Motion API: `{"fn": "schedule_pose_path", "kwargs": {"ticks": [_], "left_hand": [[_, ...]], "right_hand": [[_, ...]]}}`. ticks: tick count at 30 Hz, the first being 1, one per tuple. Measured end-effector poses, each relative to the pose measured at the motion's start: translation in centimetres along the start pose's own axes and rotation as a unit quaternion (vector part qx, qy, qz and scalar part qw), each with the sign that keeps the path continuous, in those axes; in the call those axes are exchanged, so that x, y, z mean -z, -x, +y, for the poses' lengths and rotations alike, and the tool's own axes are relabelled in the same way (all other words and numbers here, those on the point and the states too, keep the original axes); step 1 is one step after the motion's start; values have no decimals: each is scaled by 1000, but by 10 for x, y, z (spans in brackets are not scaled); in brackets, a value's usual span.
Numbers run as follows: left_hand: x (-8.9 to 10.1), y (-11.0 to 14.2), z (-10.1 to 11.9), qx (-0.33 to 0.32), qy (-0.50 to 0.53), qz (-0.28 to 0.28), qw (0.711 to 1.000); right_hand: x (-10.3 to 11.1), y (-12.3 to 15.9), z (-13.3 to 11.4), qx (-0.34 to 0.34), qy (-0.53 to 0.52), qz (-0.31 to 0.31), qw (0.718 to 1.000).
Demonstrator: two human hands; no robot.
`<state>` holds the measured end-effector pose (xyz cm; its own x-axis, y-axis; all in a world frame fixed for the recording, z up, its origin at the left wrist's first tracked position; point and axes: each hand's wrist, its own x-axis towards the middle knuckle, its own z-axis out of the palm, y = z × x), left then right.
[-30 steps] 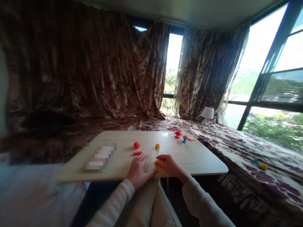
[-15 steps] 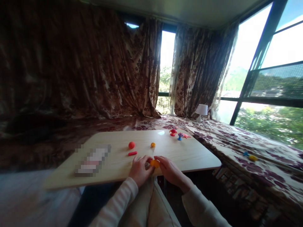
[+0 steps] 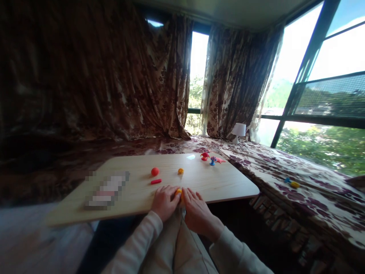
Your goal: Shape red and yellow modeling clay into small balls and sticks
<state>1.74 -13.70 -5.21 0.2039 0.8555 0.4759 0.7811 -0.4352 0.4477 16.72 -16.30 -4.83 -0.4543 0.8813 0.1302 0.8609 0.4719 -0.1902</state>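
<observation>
At the near edge of the pale table (image 3: 225, 182), my left hand (image 3: 164, 201) and my right hand (image 3: 199, 211) meet around a small orange-yellow piece (image 3: 178, 191), perhaps modelling clay. My left thumb and fingers hold it from the left. The fingers of my right hand lie together against its other side, covering much of it. Just beyond my left hand lie a short red stick (image 3: 156, 181) and a red ball (image 3: 154, 171). A small yellow ball-like piece (image 3: 180, 171) rests farther up the table.
Near the far right corner stand a red figure (image 3: 204, 156) and a blue figure (image 3: 213, 161), beside a flat pink-red piece (image 3: 220, 160). A blurred-out flat object (image 3: 107, 191) lies at left. On the flowered cover are a yellow-and-blue item (image 3: 294, 184) and a white lamp (image 3: 238, 129).
My hands have closed in on the orange-yellow piece, and less of it shows. A red bit at my left fingertips is now hidden. The whole view has shifted slightly.
</observation>
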Motion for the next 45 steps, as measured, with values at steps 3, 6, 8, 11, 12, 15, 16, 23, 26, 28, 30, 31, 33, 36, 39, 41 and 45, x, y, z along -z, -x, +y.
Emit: {"fn": "schedule_pose_path", "kwargs": {"ticks": [3, 6, 8, 11, 12, 15, 16, 23, 26, 28, 30, 31, 33, 36, 39, 41, 45], "left_hand": [[-2, -6, 0, 20, -27, -7, 999], [1, -2, 0, 15, -28, -16, 999], [4, 7, 1, -15, -19, -10, 1000], [7, 18, 4, -52, -7, 9, 999], [7, 18, 4, -48, -7, 13, 999], [4, 7, 6, 2, -37, 9, 999], [3, 1, 6, 22, -58, 4, 998], [7, 11, 6, -9, -81, 4, 997], [12, 27, 10, -43, -57, 27, 997], [12, 26, 11, -35, -58, 33, 997], [10, 18, 8, -5, -71, 29, 997], [8, 12, 6, 15, -84, 25, 996], [6, 0, 0, 52, -116, 18, 992], [4, -9, -7, 69, -133, 14, 989], [4, -9, -7, 65, -119, 16, 991], [6, -8, -5, 74, -112, 14, 991], [10, -7, -11, 101, -87, 17, 991]], "right_hand": [[5, -17, -4, -27, 12, -10, 999], [5, -18, -6, -25, 22, -8, 999], [-1, -8, -7, -7, 29, -4, 1000], [-9, 9, -9, 12, 36, -3, 999], [-9, 11, -10, 12, 38, -2, 999], [-4, -2, -11, -5, 47, -6, 999], [-1, -9, -11, -13, 51, -8, 999], [-4, -5, -9, 4, 57, -4, 998], [-12, 16, -11, 20, 56, 4, 998], [-12, 17, -13, 21, 56, 2, 998], [-8, 7, -15, 12, 56, -4, 998], [-5, 0, -15, 7, 54, -9, 998], [1, -15, -14, 2, 46, -20, 999], [5, -21, -12, 13, 25, -28, 999], [5, -13, -10, 17, 5, -25, 1000], [6, -8, -11, 19, -2, -16, 1000], [3, -6, -15, 28, -6, -11, 1000]]}}
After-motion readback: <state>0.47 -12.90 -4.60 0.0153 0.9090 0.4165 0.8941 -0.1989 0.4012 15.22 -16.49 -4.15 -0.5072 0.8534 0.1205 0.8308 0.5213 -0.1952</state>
